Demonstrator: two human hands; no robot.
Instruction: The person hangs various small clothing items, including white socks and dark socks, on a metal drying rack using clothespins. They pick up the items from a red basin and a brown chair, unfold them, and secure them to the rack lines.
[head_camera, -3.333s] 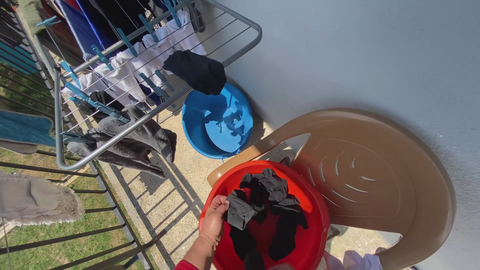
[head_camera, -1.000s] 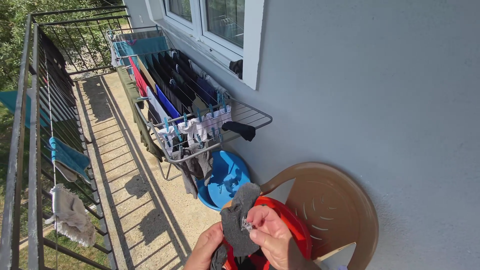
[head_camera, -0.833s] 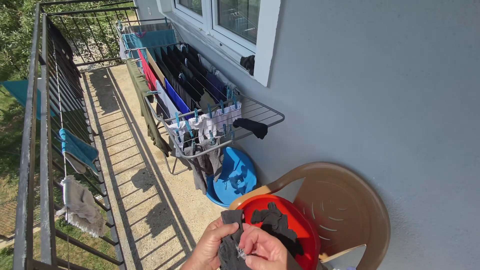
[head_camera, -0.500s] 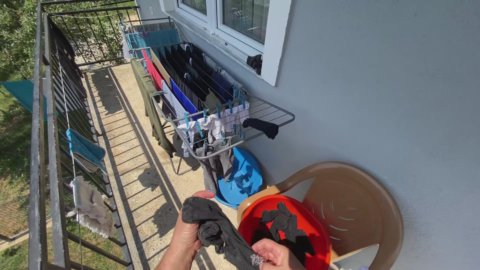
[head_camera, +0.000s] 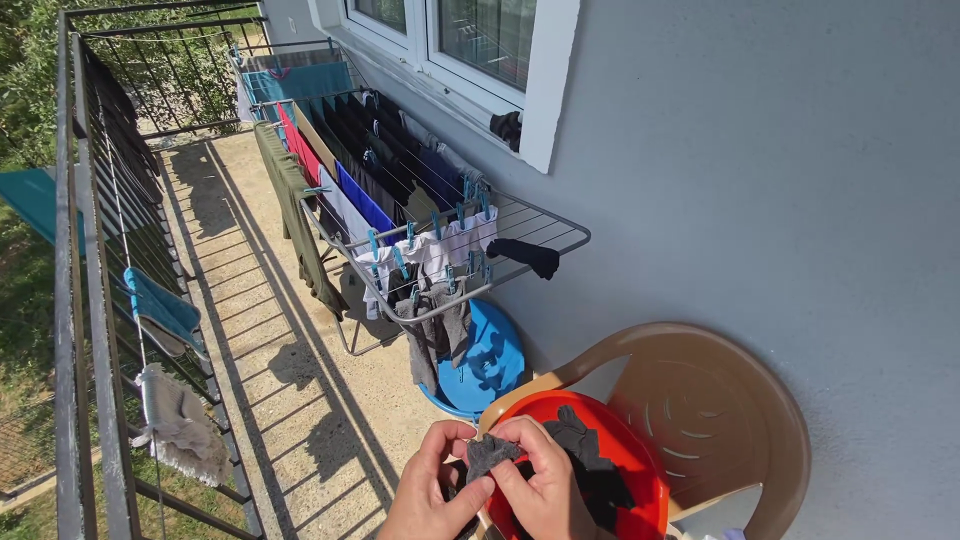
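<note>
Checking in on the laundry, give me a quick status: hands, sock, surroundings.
Left hand and right hand both pinch grey sock. Red basin of dark socks below. Drying rack ahead, nothing between.

**Sunlit balcony with drying rack**

A grey rendered wall ran along the right, holding a white-framed window. The pebbled concrete floor lay in bright sun, striped by shadows of the dark metal railing. A metal drying rack full of pegged laundry stood beside the wall, a blue tub beneath it. A tan plastic chair stood near the wall. Grass showed beyond the railing.
</note>
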